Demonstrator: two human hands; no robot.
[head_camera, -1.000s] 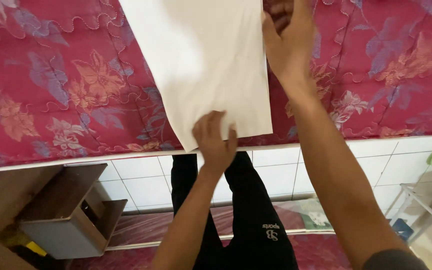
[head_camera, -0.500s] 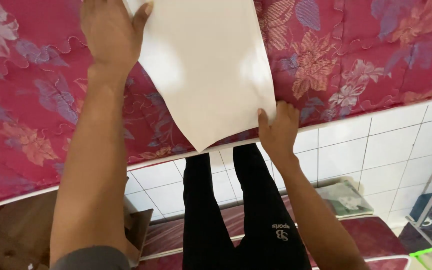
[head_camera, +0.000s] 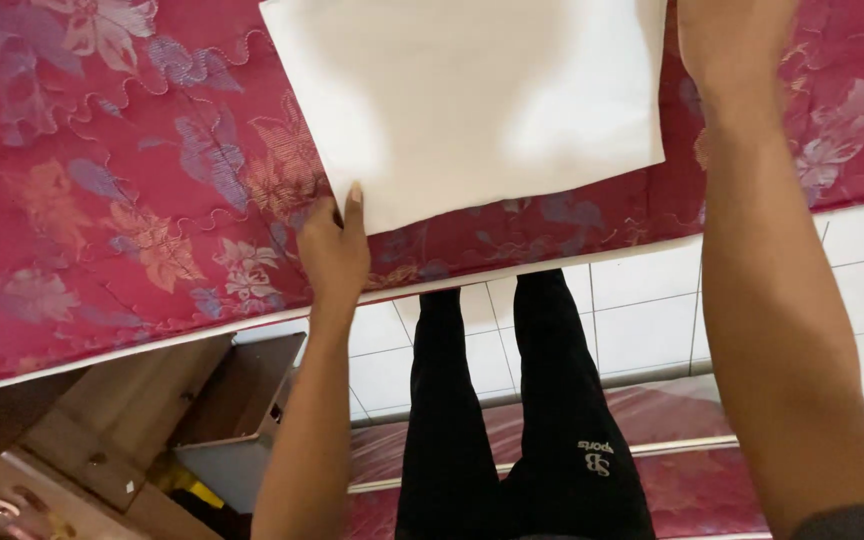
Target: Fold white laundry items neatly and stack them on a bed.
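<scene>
White cloth [head_camera: 472,100] lying flat on the floral mattress [head_camera: 122,200], at 12 o'clock. Left hand [head_camera: 334,250] pinches its 7 o'clock corner. Right hand [head_camera: 732,40], at 2 o'clock, touches the cloth edge; grip cannot be told.

The cloth [head_camera: 472,100] I hold is plain white. The mattress [head_camera: 102,200] is deep pink with orange and lilac flowers. My trousers [head_camera: 512,420] are black, the floor tiles [head_camera: 642,320] white.
</scene>
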